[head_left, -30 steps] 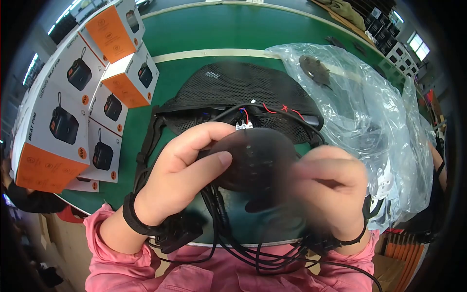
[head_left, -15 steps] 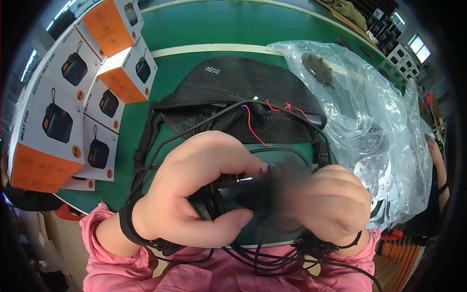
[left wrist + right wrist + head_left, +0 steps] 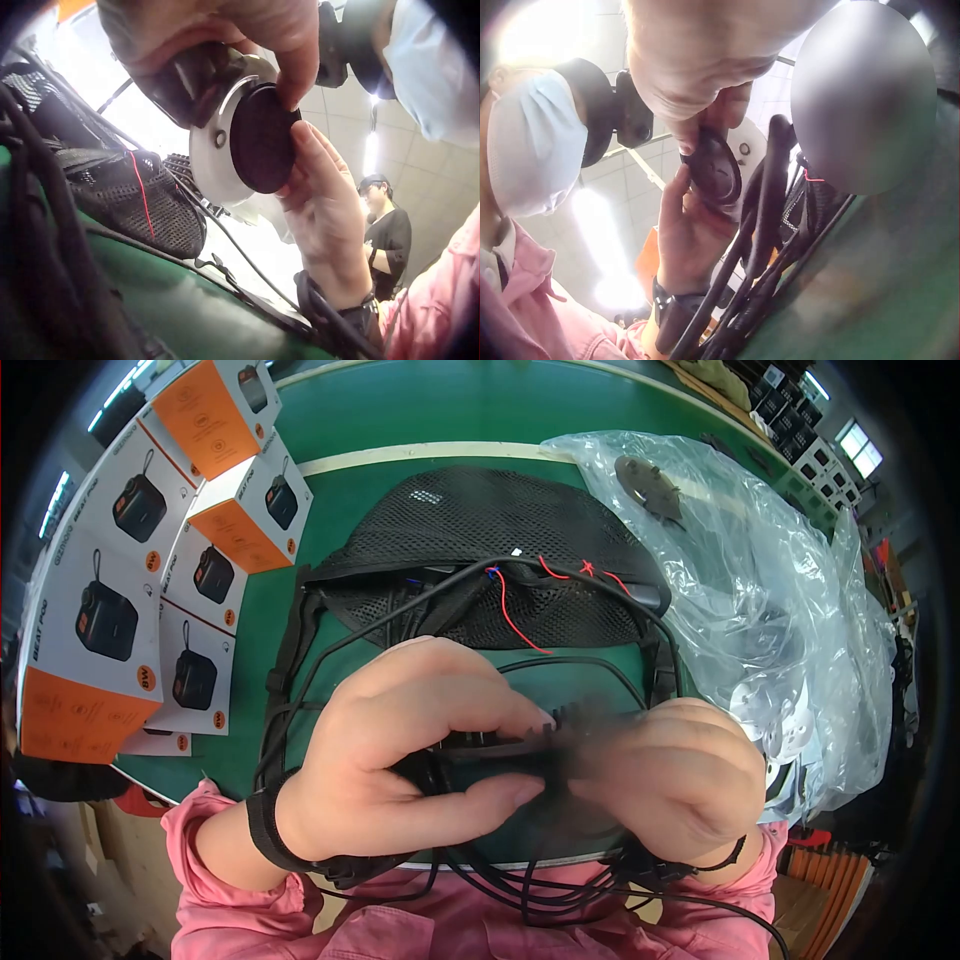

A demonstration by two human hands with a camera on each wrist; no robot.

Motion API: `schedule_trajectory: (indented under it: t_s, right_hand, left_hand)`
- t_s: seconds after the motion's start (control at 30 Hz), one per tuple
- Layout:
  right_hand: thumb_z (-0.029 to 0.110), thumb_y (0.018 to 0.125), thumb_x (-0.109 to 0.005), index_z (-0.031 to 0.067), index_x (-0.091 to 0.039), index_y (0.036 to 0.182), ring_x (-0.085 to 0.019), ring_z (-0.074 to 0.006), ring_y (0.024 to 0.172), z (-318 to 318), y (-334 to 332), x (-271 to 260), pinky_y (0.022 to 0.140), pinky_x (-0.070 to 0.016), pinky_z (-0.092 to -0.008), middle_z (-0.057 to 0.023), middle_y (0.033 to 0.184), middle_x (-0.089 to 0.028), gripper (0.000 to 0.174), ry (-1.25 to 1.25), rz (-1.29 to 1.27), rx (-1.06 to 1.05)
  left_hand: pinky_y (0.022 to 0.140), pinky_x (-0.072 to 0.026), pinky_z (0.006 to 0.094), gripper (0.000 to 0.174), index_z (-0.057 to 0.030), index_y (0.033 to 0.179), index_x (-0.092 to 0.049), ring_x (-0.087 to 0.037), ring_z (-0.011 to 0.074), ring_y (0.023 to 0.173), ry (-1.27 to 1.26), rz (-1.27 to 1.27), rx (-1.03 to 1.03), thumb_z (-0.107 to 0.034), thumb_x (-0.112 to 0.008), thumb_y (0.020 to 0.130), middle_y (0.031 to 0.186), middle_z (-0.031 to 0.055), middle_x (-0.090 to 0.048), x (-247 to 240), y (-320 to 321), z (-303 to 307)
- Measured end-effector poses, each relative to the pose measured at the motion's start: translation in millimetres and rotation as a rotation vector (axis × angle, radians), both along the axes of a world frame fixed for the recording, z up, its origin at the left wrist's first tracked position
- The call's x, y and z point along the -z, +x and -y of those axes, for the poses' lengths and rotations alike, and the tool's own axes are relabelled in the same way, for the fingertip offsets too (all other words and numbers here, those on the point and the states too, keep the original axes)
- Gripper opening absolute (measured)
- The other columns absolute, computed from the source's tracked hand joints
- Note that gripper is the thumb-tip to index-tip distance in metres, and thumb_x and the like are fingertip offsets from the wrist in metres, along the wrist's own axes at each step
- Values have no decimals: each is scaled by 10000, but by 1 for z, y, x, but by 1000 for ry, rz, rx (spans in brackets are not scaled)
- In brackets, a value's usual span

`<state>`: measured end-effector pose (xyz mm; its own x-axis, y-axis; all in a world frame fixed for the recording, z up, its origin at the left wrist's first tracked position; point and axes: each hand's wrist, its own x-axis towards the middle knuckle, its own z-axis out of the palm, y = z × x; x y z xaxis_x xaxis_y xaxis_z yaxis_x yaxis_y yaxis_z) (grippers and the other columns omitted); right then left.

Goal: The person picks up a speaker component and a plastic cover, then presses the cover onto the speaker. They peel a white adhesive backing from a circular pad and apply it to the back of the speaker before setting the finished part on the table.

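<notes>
Both hands meet over the green table, on a dark round disc [image 3: 262, 139]. A white round plate [image 3: 217, 169] with a small hole shows behind the disc. My left hand [image 3: 410, 750] grips the parts between thumb and curled fingers, with a dark edge seen between them in the head view. My right hand [image 3: 685, 775] pinches the disc's edge from the other side, its fingertips blurred in the head view. Below the hands hang black cables [image 3: 530, 885]. A black mesh bag [image 3: 500, 520] lies just beyond, a red wire [image 3: 520, 622] trailing over its front.
White and orange speaker boxes [image 3: 110, 600] are stacked at the left. At the right lies a clear plastic bag [image 3: 740, 590] with white plates [image 3: 765, 710] and a dark round part [image 3: 647, 488] in or under it. Another person [image 3: 390, 232] stands in the background.
The black round part has turned from face up to edge-on between the hands. Both hands have closed in on it, and the red wire now hangs over the mesh bag's front.
</notes>
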<state>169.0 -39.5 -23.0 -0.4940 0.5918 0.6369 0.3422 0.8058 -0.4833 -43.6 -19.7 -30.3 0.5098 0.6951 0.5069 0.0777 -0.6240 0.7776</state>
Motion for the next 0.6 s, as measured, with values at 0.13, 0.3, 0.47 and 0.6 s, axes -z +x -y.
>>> schedule_trajectory:
  t_s: [0.13,0.3,0.47,0.6]
  right_hand:
    - [36,576,-725,26,-625,810,-612,-173,661,1,-1,2,535,-469,-241,-62,793,-617,255,-8,-26,21]
    - [33,574,-726,29,-624,814,-611,-174,659,1,-1,2,538,-474,-245,-60,787,-615,262,-8,-28,22]
    - [25,568,-726,29,-622,821,-608,-176,655,2,-1,1,542,-477,-248,-58,784,-613,274,3,-17,32]
    - [19,567,-724,27,-622,823,-608,-177,651,1,-2,2,541,-477,-249,-57,780,-612,276,15,-30,34]
  left_hand:
    - [537,-378,229,313,-7,828,-581,-497,153,633,30,-6,0,-34,-694,537,774,91,-529,1,0,-1]
    - [532,-370,247,296,-9,815,-585,-495,168,636,36,2,1,-33,-694,541,761,90,-529,1,1,-1]
    - [527,-366,245,270,-20,803,-587,-493,162,625,21,1,-15,-32,-698,557,758,82,-532,1,1,1]
    - [528,-366,245,260,-21,799,-587,-495,161,620,23,-12,-17,-32,-699,564,752,82,-536,0,0,1]
